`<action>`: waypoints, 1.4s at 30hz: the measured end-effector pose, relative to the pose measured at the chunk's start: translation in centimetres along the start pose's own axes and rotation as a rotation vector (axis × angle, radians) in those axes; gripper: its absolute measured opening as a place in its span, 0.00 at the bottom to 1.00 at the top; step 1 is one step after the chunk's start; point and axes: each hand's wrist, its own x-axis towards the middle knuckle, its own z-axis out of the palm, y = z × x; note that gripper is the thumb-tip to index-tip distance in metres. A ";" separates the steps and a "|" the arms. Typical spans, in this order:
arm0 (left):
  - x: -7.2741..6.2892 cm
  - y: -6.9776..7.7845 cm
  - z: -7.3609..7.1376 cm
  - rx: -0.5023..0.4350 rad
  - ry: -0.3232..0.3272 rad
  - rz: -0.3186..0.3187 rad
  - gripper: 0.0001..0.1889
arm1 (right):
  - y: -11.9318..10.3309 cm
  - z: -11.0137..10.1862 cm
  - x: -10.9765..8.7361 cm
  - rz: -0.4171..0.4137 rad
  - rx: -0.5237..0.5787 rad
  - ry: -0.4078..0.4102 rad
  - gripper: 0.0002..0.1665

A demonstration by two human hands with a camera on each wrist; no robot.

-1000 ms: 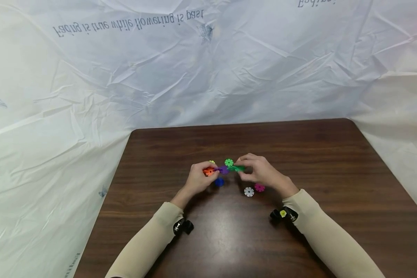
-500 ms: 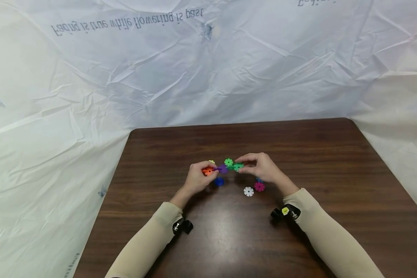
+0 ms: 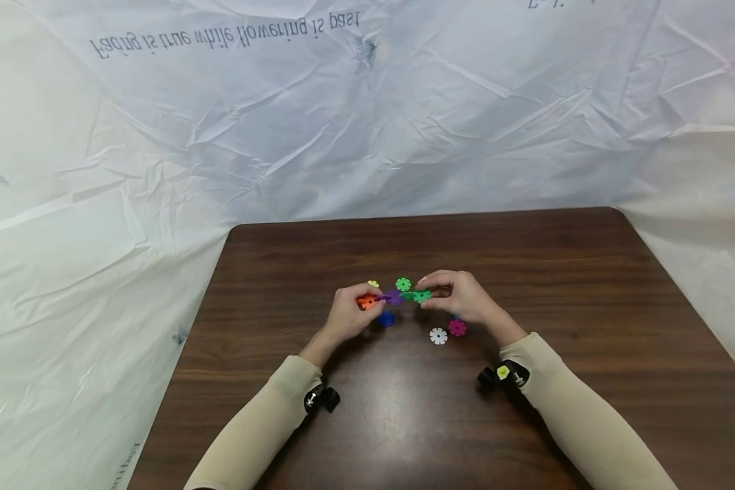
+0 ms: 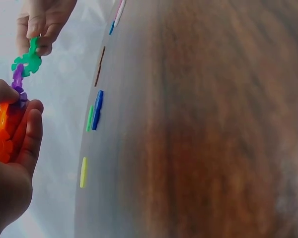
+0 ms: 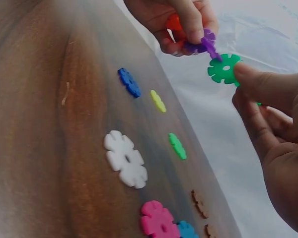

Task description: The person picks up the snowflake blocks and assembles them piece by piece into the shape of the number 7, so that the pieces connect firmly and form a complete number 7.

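Observation:
A chain of notched interlocking discs is held above the table between both hands. My left hand (image 3: 350, 314) grips its orange discs (image 4: 9, 124) and pinches near the purple discs (image 5: 208, 44). A green disc (image 5: 223, 68) is slotted onto the purple end, and my right hand (image 3: 459, 298) pinches green between thumb and fingers. In the right wrist view the thumb hides part of the green, where a second green piece (image 3: 422, 296) joins. Part of the orange is covered by the left fingers.
Loose discs lie flat on the brown table (image 3: 404, 422): blue (image 3: 386, 319), light green (image 3: 403, 284), yellow (image 3: 373, 283), white (image 3: 438, 336) and pink (image 3: 457, 328). A lighter blue disc (image 5: 186, 229) and brown ones (image 5: 199, 204) show in the right wrist view. White sheeting (image 3: 404, 136) hangs behind.
The right hand's fingers have shifted on the green end, and its green disc has turned to show its face. The left hand stays about where it was.

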 end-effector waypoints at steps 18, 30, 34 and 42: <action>0.1 0.8 0.0 0.007 0.013 0.042 0.04 | 1.3 0.4 -0.2 -0.071 0.208 0.081 0.13; 0.2 0.8 0.3 0.028 0.009 0.036 0.04 | 1.5 0.4 -0.1 -0.045 0.209 0.077 0.13; 0.3 0.8 0.2 0.032 -0.007 0.021 0.04 | 1.7 0.4 -0.1 -0.034 0.198 0.057 0.13; 0.4 0.7 0.2 0.060 -0.001 0.030 0.04 | 1.7 0.4 -0.1 -0.037 0.193 0.044 0.15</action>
